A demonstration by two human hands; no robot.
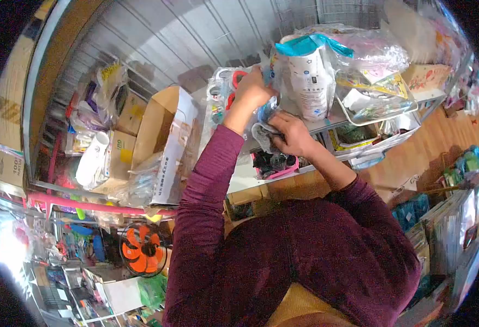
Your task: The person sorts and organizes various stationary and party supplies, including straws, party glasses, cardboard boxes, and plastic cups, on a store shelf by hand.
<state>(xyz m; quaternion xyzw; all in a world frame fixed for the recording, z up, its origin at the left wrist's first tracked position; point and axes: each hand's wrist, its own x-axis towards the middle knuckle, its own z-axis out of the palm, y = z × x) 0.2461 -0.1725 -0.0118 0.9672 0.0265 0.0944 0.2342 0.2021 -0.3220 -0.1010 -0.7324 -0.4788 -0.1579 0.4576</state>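
My left hand (255,88) has its fingers closed at the upper end of a crumpled clear-and-blue plastic packet (267,110). Just below it, my right hand (293,133) is wrapped round the lower part, where a fuzzy grey piece (262,136) hangs out. What exactly the grey piece is, I cannot make out. Behind my left hand lie packaged items with red loops (238,79) on the shelf. A pink basket (276,174) with dark things in it is under my right hand. Right of both hands stands a white bag with a teal top (310,82).
An opened cardboard box (168,147) stands to the left, beside a white roll (93,158). A white wire tray (384,115) of packets sits on the right. An orange fan (141,249) is at lower left. Stacked flat goods (452,229) are at far right.
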